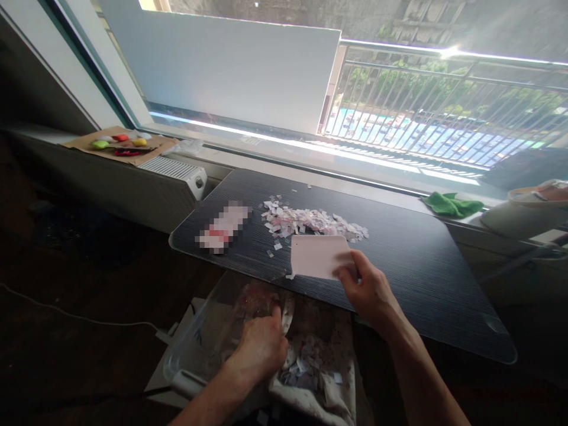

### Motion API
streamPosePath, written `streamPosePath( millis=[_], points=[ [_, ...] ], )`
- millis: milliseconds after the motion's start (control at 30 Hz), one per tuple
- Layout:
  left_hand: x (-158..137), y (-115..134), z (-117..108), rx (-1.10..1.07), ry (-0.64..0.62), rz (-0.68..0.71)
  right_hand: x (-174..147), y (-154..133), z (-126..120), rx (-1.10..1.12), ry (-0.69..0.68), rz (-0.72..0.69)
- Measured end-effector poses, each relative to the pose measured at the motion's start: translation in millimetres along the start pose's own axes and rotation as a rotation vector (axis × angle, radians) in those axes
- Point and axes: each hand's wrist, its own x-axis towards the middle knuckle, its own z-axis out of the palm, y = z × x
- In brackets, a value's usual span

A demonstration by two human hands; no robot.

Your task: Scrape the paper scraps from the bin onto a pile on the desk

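Over table point(426, 254), R hand point(367, 287) angled fwd, fingers gripping white card point(316, 257); L hand point(264, 340) lower, curled, can't tell grip.

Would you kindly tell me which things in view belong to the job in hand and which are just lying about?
Apparently in use:
white card, in the right hand
paper scraps, on the table
pale bag, with more scraps
clear box, by the left hand

Apparently just lying about:
green cloth
cardboard with coloured items
cable
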Motion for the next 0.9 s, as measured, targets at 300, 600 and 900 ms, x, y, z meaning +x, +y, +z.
streamPosePath(
  millis=[300, 600, 900],
  points=[
    [-1, 3, -4, -0.002, -0.005, -0.002, -6, 6, -8, 0.02, 0.019, 0.055],
    [-1, -1, 3, -0.01, 0.015, 0.005, -11, 19, -12, 0.03, -0.057, 0.055],
    [2, -2, 4, 0.014, -0.002, 0.009, -15, 19, -15, 0.043, 0.011, 0.098]
  ],
)
